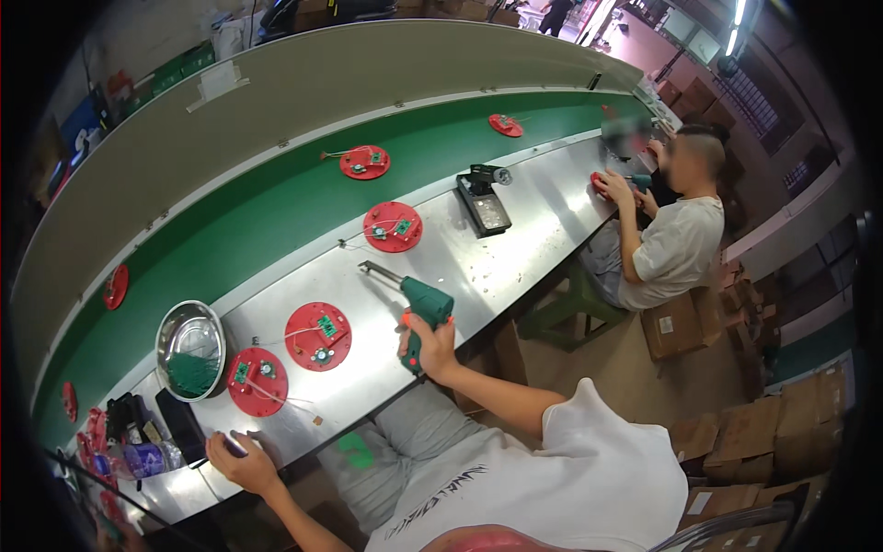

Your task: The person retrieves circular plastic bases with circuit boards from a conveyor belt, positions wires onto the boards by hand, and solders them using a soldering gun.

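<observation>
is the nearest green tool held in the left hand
No, the right hand grips the green tool by its handle, while the left hand is well away from it.

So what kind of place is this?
Probably a small factory or workshop. You can see a long metal table, red discs with little circuit boards, and a green power tool held in the right hand.

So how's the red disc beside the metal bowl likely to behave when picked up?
The red disc looks flat and probably stiff. Its thin, trailing wires would likely flop; its exposed circuit board may be fragile.
</observation>
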`<action>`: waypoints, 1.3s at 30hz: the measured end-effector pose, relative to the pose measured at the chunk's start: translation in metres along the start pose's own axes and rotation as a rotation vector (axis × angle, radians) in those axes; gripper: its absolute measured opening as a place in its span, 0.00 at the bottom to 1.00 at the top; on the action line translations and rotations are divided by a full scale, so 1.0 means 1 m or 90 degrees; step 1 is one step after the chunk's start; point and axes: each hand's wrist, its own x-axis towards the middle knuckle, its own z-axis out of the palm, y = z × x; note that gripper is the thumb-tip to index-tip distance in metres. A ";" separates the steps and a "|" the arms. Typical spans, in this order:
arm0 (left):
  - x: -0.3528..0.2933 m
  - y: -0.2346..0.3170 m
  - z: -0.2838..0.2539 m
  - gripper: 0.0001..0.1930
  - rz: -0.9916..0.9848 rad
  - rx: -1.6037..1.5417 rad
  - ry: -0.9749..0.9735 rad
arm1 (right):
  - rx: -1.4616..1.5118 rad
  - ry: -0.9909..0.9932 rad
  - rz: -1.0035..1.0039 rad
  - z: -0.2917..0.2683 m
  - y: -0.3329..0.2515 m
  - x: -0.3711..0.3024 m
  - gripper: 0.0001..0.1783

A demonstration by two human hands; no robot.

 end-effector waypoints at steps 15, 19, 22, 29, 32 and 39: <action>0.086 0.032 -0.022 0.08 0.190 -0.139 0.021 | 0.016 0.053 -0.125 0.013 0.002 0.004 0.14; 0.167 0.027 0.014 0.10 0.249 0.044 -0.100 | 0.033 0.063 -0.149 0.014 0.001 0.005 0.13; 0.176 0.015 0.076 0.09 0.374 0.150 -0.364 | 0.090 0.100 -0.114 -0.015 0.004 0.010 0.09; 0.186 -0.039 0.065 0.05 0.305 0.007 -0.362 | 0.001 0.064 -0.125 0.007 0.013 -0.001 0.14; 0.189 -0.034 0.068 0.05 0.321 -0.091 -0.333 | -0.012 0.072 -0.130 0.008 -0.005 -0.005 0.16; 0.186 -0.029 0.066 0.05 0.237 -0.203 -0.312 | -0.045 0.044 -0.132 0.000 -0.008 0.001 0.15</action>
